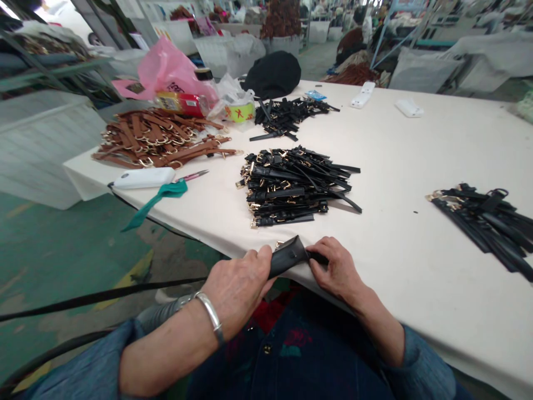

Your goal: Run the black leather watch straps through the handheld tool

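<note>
My left hand (241, 283) is closed around a wide black leather strap (288, 256) at the table's near edge. A gold-coloured buckle shows just behind the strap. Pressed against its right end is my right hand (338, 271), with thumb and fingers pinching a narrow dark piece that sticks out there; its exact shape is partly hidden by the fingers. Just beyond both hands lies a pile of black buckle straps (291, 183), gold buckles mostly toward the left. Another group of black straps (489, 219) lies at the right.
Brown straps with metal rings (156, 136), a pink plastic bag (166, 66) and a black cap (272, 75) occupy the back left. A white device (144, 178), teal ribbon (156, 203) and pink pointed tool (194, 175) lie near the left edge. A cable hangs below.
</note>
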Tool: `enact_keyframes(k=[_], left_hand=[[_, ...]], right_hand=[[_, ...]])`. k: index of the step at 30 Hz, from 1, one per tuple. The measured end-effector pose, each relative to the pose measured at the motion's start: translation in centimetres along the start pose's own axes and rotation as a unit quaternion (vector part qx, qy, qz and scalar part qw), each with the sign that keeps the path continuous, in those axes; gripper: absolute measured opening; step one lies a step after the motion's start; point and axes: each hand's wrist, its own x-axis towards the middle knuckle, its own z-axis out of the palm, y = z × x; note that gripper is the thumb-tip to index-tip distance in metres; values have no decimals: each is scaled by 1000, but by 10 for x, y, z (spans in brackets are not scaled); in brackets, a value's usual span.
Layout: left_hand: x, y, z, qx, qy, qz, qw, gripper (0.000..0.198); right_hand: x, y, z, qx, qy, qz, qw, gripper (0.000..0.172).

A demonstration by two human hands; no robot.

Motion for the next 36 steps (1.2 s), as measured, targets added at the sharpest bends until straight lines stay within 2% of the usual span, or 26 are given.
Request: enact_keyframes(k=[7,15,20,26,30,36], left_hand=[[10,-7,9,-38,38,-2,999,31],[-8,-25,7,-31,13,-55,998,31],[-13,-16,8,-41,-7,-25,999,27],[10,1,7,-44,14,-22,999,30],[13,-4,7,-42,36,-12,998,32],[-8,-16,11,-34,7,-54,998,30]], right_hand=[[0,4,4,-20,12,9,1000,24],[-1,1,3,-12,12,3,1000,24],[0,0,1,-7,2,6,1000,24],[0,3,3,-21,17,11,1000,18],[-1,5,5,-26,18,18,999,17],[0,-1,1,-14,11,10,1000,18]])
